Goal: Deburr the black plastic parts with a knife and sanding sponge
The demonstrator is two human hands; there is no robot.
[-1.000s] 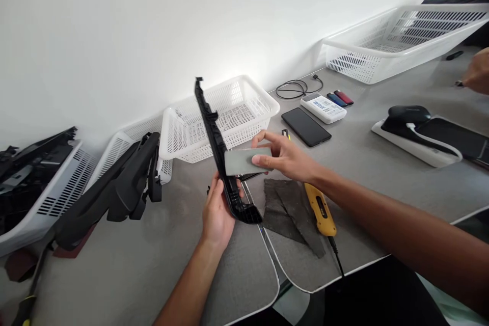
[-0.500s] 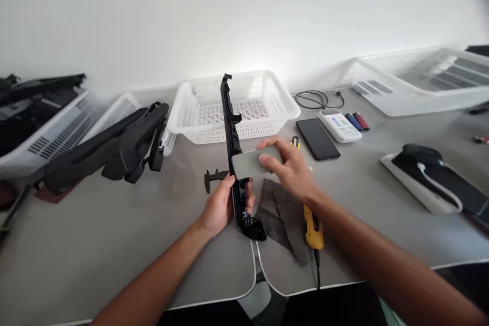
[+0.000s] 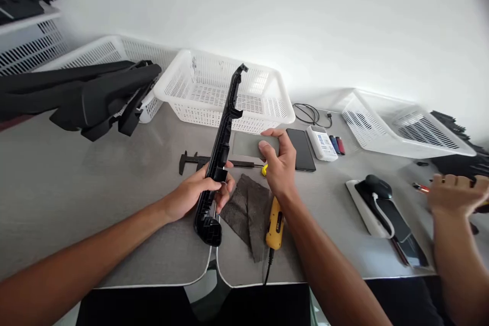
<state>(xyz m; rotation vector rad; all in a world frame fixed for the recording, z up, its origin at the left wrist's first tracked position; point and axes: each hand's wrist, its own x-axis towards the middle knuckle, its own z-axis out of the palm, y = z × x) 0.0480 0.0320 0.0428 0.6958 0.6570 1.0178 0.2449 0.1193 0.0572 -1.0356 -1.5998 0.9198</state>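
Note:
A long black plastic trim part (image 3: 222, 137), ribbed inside, stands tilted in my left hand (image 3: 198, 189), its fingers wrapped around the lower half. My right hand (image 3: 278, 160) pinches a thin grey rectangular plate (image 3: 246, 144) between thumb and fingers, just right of the trim part and apart from it. Behind the trim part, a black caliper (image 3: 191, 160) lies on the table. A dark grey folded cloth (image 3: 248, 209) is below my right hand, beside a yellow corded tool (image 3: 275, 226).
An open white basket (image 3: 225, 121) stands behind the hands. More black trim parts (image 3: 95, 97) lie at left. A phone (image 3: 301, 150), a white box (image 3: 322, 143) and a cable (image 3: 305, 108) are right of centre. Another person's hand (image 3: 456, 196) is at far right, near a white basket (image 3: 412, 147).
The grey plate, earlier overlapping the trim part, is now to its right. The trim part leans more to the right at its top. My view has turned, and another person's hand has appeared.

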